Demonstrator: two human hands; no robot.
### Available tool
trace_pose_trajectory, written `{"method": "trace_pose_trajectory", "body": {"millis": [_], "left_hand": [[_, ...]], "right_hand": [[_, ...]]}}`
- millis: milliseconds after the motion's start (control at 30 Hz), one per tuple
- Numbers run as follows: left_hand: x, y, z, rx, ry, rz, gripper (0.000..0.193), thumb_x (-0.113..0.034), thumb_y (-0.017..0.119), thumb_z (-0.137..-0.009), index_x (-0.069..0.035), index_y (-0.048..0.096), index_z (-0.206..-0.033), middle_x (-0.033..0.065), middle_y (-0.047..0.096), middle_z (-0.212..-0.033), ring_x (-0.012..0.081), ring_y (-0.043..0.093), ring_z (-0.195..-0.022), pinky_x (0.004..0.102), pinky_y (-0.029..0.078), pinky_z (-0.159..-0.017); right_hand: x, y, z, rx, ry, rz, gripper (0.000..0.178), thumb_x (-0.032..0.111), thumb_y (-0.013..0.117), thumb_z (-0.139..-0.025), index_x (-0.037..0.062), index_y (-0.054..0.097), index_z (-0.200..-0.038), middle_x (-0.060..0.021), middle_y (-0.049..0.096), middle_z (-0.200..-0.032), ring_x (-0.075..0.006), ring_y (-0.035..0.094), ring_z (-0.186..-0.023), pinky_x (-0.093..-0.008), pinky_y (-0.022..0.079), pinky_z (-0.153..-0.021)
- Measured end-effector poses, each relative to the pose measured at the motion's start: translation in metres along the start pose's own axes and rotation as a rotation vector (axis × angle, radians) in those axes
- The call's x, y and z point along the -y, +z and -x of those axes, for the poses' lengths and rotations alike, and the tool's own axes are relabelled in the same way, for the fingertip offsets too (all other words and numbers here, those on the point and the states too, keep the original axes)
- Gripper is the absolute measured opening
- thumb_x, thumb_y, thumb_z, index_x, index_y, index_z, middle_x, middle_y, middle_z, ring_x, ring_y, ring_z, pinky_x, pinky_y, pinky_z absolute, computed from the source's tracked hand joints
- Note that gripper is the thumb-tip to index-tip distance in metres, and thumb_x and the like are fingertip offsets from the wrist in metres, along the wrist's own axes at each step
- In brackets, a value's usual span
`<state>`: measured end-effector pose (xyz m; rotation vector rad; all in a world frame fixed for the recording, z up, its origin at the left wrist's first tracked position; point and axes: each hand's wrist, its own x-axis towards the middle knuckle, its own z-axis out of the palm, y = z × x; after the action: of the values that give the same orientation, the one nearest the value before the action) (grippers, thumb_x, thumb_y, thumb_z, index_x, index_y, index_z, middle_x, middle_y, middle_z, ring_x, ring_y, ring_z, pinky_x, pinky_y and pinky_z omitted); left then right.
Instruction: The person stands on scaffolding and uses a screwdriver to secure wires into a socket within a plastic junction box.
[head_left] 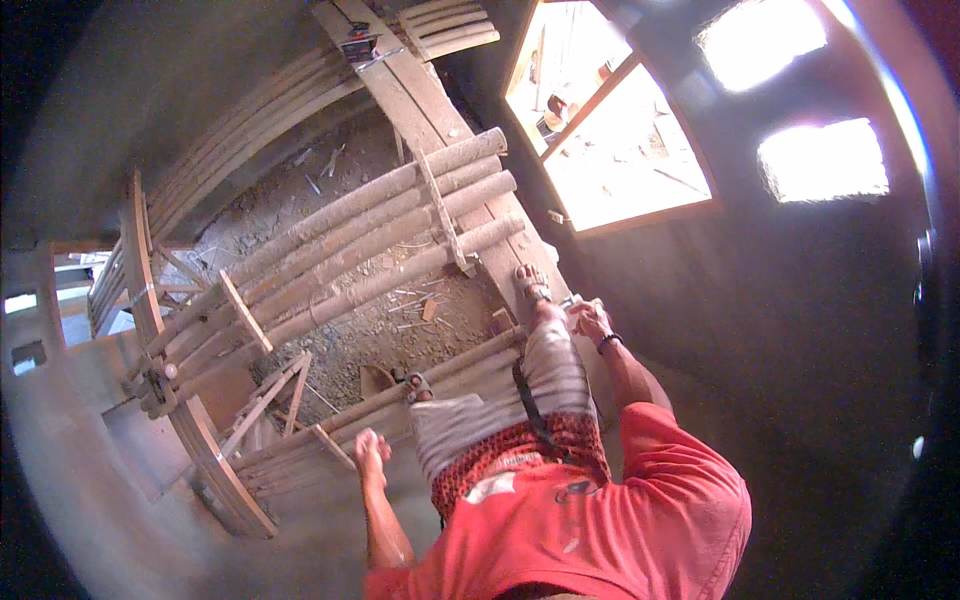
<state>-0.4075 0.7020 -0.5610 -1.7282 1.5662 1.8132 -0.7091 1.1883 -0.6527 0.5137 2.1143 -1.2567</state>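
Observation:
My right hand, with a dark band at its wrist, is beside my right knee. Its fingers are closed round something small and pale that I cannot make out. Lower and further left, my left hand hangs in the air near the edge of the poles; blur hides how its fingers lie, and no object shows in it. My right foot stands on a long plank. My left foot rests on a lower pole.
Several loose poles span the scaffold, tied across by thin battens. Gaps between them show rubble far below. Upright boards stand at left. A wood-framed window opening is at right. A red-and-dark object lies on the far plank.

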Motion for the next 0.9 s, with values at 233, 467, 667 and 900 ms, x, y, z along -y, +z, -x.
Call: {"method": "trace_pose_trajectory", "body": {"millis": [233, 467, 667, 900], "left_hand": [[0.073, 0.026, 0.041, -0.220, -0.284, -0.041, 0.028, -0.025, 0.051, -0.086, -0.008, 0.046, -0.108, 0.0092, 0.056, -0.083, 0.0184, 0.053, -0.054, 0.0283, 0.046, -0.047], [0.125, 0.050, 0.085, -0.256, -0.522, -0.034, 0.026, -0.030, 0.053, -0.085, -0.008, 0.043, -0.097, 0.0137, 0.055, -0.078, 0.0296, 0.055, -0.053, 0.0386, 0.049, -0.045], [0.103, 0.102, 0.072, -0.207, -0.575, -0.167, 0.027, -0.029, 0.053, -0.086, -0.008, 0.043, -0.097, 0.0135, 0.056, -0.079, 0.0284, 0.056, -0.054, 0.0377, 0.049, -0.045], [0.087, 0.134, 0.064, -0.202, -0.583, -0.244, 0.027, -0.029, 0.053, -0.086, -0.007, 0.044, -0.098, 0.0133, 0.056, -0.081, 0.0270, 0.056, -0.055, 0.0367, 0.048, -0.045]], "right_hand": [[0.028, -0.047, -0.267, -0.160, -0.235, -0.192, 0.029, 0.027, 0.048, -0.084, 0.0012, 0.058, -0.090, -0.0047, 0.053, -0.055, -0.0182, 0.054, -0.043, -0.0318, 0.046, -0.041], [0.069, -0.131, -0.427, -0.559, -0.135, -0.388, 0.043, 0.035, 0.049, -0.084, 0.0048, 0.043, -0.114, -0.0137, 0.055, -0.084, -0.0250, 0.057, -0.068, -0.0389, 0.048, -0.056], [0.074, -0.177, -0.504, -0.640, -0.077, -0.457, 0.055, 0.039, 0.052, -0.083, 0.0094, 0.032, -0.125, -0.0171, 0.050, -0.101, -0.0283, 0.056, -0.083, -0.0422, 0.048, -0.066], [0.089, -0.183, -0.557, -0.201, 0.129, -0.642, 0.073, 0.043, 0.056, -0.081, 0.0146, 0.019, -0.137, -0.0211, 0.045, -0.121, -0.0321, 0.054, -0.100, -0.0460, 0.048, -0.077]]}}
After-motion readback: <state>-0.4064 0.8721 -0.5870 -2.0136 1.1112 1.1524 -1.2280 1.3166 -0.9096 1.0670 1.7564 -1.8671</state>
